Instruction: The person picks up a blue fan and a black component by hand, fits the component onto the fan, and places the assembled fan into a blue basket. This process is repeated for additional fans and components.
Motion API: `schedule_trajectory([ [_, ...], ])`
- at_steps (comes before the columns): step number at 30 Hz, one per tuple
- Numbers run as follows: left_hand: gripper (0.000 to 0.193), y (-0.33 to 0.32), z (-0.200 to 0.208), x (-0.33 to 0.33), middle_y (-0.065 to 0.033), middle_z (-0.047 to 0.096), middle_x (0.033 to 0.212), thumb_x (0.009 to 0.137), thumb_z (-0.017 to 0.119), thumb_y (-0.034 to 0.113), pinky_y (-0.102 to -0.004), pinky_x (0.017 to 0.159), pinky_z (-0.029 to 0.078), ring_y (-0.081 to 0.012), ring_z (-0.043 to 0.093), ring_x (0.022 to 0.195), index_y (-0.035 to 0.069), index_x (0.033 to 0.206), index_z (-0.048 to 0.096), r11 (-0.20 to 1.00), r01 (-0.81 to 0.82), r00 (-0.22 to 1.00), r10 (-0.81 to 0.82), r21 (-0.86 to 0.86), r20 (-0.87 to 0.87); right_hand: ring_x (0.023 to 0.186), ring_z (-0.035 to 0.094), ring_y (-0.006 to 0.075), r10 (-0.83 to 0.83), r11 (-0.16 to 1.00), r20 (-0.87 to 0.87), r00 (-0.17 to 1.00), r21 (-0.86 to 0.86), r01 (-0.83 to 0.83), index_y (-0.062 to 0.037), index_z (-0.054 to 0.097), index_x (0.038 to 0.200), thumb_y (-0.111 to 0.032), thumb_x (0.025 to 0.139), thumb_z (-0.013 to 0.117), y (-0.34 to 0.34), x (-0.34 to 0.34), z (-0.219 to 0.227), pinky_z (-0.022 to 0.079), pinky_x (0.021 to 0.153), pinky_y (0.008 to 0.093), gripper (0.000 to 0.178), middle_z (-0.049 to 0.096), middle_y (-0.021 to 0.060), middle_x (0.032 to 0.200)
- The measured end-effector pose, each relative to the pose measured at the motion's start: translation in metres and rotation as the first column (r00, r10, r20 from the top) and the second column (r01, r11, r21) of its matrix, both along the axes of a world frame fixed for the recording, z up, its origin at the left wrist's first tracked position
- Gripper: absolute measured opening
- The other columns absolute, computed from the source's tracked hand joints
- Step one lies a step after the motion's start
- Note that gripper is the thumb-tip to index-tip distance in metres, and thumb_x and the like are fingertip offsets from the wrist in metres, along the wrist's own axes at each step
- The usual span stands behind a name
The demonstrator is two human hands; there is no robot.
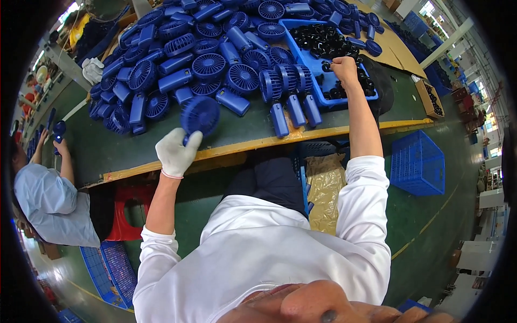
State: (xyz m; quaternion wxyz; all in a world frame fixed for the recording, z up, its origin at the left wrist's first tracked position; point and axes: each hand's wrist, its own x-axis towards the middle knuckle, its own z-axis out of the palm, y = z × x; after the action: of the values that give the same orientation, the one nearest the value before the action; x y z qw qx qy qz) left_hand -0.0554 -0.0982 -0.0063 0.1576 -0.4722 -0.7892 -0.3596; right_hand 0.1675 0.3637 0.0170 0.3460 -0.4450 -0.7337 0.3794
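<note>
My left hand [176, 152], in a white glove, grips a blue handheld fan [199, 116] by its handle near the bench's front edge, its round grille facing up. My bare right hand [344, 68] is closed over the blue tray [311, 60] of small black parts [323, 40]; what it pinches is too small to tell. Three blue fans [291, 91] lie side by side between my hands, handles toward me. A large heap of blue fans [188, 48] covers the green bench [107, 151] behind them.
A co-worker in a light blue shirt [51, 202] sits at the left holding a blue fan. A blue crate [417, 161] stands on the floor at right, a red stool [126, 212] and blue crates [107, 266] at lower left. A brown bag [326, 185] sits under the bench.
</note>
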Motion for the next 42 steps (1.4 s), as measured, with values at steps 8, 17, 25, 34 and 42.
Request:
schedule_trajectory([
  [8, 0.032, 0.025, 0.006, 0.028, -0.0110, 0.067, 0.100, 0.087, 0.068, 0.018, -0.0294, 0.083, 0.049, -0.0168, 0.063, 0.089, -0.005, 0.110, 0.063, 0.800, -0.137, 0.146, -0.568, 0.585, 0.810, 0.097, 0.067, 0.0377, -0.241, 0.841, 0.345, 0.907, 0.541, 0.018, -0.0100, 0.075, 0.101, -0.012, 0.080, 0.057, -0.023, 0.013, 0.010, 0.052, 0.089, 0.0448, 0.027, 0.069, 0.0217, 0.099],
  [17, 0.028, 0.050, 0.034, 0.072, -0.0034, 0.061, 0.078, 0.082, 0.071, 0.013, -0.0257, 0.061, 0.049, -0.0114, 0.060, 0.064, 0.000, 0.105, 0.061, 0.870, 0.107, 0.108, -0.491, 0.481, 0.864, 0.081, 0.067, 0.0309, 0.041, 0.684, 0.186, 0.982, 0.711, -0.164, -0.0015, 0.069, 0.098, -0.003, 0.088, 0.056, -0.093, -0.001, 0.027, 0.052, 0.072, 0.0373, 0.017, 0.068, 0.0147, 0.091],
  [25, 0.062, 0.071, 0.025, 0.083, -0.0076, 0.061, 0.071, 0.098, 0.037, 0.059, -0.0253, 0.050, 0.048, -0.0135, 0.057, 0.050, 0.003, 0.093, 0.062, 0.848, 0.087, -0.216, -0.497, 0.524, 0.840, 0.069, 0.054, 0.0215, 0.277, 0.172, 0.130, 0.952, 0.968, -0.182, -0.0049, 0.061, 0.079, -0.013, 0.072, 0.075, -0.273, -0.038, 0.034, 0.040, 0.062, 0.0358, 0.018, 0.058, 0.0051, 0.089],
  [34, 0.042, 0.068, 0.007, 0.075, -0.0012, 0.055, 0.068, 0.091, 0.065, 0.041, -0.0277, 0.054, 0.041, -0.0080, 0.047, 0.065, 0.002, 0.077, 0.064, 0.910, 0.042, 0.135, -0.415, 0.413, 0.900, 0.090, 0.058, 0.0325, 0.541, 0.428, 0.031, 0.840, 0.850, -0.307, 0.0056, 0.062, 0.094, -0.001, 0.071, 0.073, -0.311, -0.042, -0.007, 0.048, 0.075, 0.0406, 0.027, 0.058, 0.0195, 0.113],
  [42, 0.040, 0.058, 0.012, 0.074, -0.0048, 0.061, 0.063, 0.091, 0.063, 0.035, -0.0254, 0.049, 0.045, -0.0112, 0.057, 0.052, -0.001, 0.072, 0.062, 0.910, 0.113, 0.264, -0.415, 0.399, 0.871, 0.081, 0.062, 0.0211, 0.448, 0.890, -0.451, 0.772, 0.151, -0.429, 0.0107, 0.063, 0.098, -0.022, 0.101, 0.051, -0.314, -0.029, -0.023, 0.050, 0.068, 0.0293, 0.035, 0.060, 0.0152, 0.103],
])
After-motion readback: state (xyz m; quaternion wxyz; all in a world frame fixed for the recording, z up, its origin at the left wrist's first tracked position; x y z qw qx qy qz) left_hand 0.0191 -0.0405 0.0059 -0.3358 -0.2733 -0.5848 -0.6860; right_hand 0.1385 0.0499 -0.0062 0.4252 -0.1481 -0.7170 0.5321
